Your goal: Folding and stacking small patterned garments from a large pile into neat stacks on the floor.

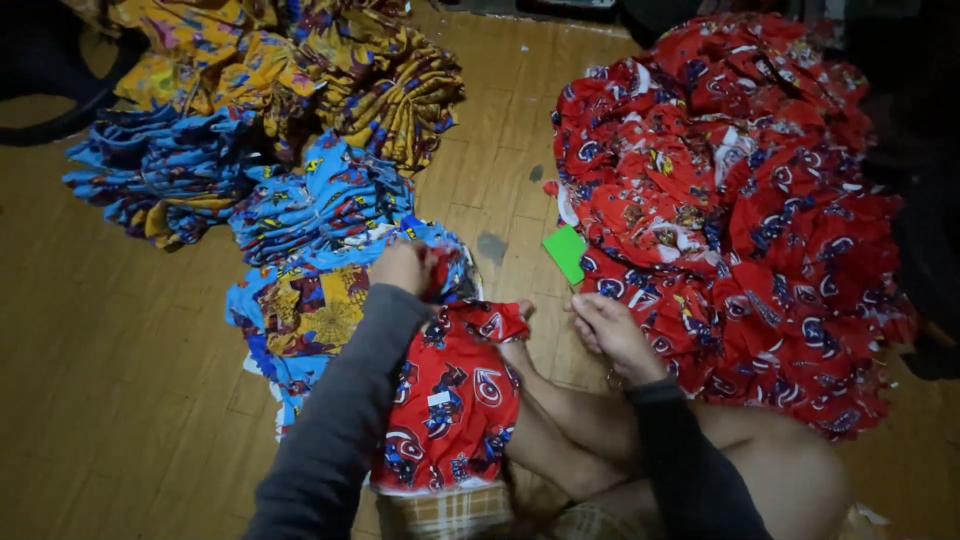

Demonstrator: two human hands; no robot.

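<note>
A small red printed garment (455, 395) lies across my lap and leg. My left hand (402, 266) grips its upper edge, lifted over the blue garments. My right hand (612, 330) is closed with fingers curled, just below a green card (566, 252); what it pinches I cannot make out. A big heap of red printed garments (730, 210) lies to the right of my right hand.
Stacks of blue printed garments (300, 210) and yellow printed garments (300, 70) lie on the wooden floor (120, 380) at the left and back. A dark round object (50, 80) sits at the far left. My bare knee (790, 470) is at the lower right.
</note>
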